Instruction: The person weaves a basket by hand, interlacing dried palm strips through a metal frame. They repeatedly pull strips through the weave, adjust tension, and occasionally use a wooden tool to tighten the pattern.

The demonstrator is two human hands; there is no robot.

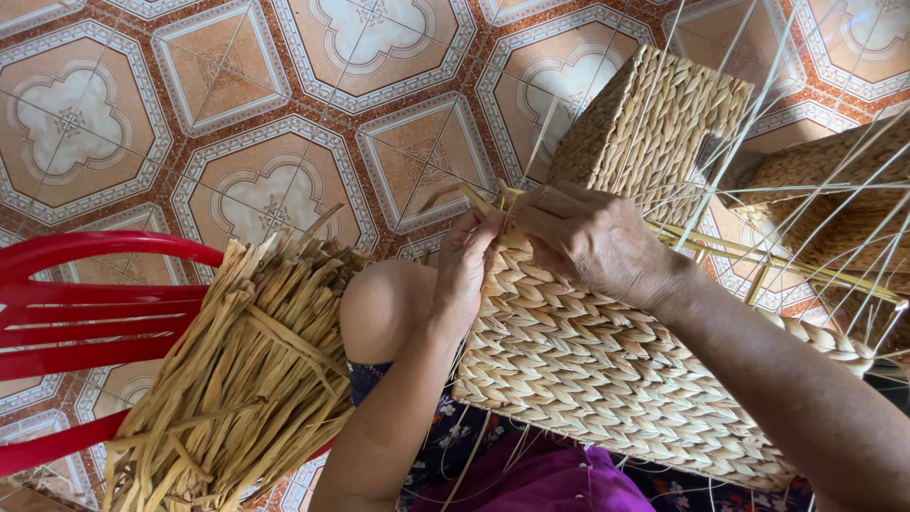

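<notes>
A half-woven basket (607, 379) of braided pale straw lies across my lap, with thin wire uprights (815, 237) sticking out to the right. My left hand (464, 270) pinches a straw strand (485, 204) at the basket's upper left corner. My right hand (592, 242) lies on the top edge beside it, its fingers closed on the same strand end. The two hands touch at the fingertips.
A bundle of dried straw strips (246, 379) rests on a red plastic chair (85, 322) at my left. A finished woven basket (654, 123) stands on the patterned tile floor (237, 104) behind, and another woven piece (834, 180) sits at the right edge.
</notes>
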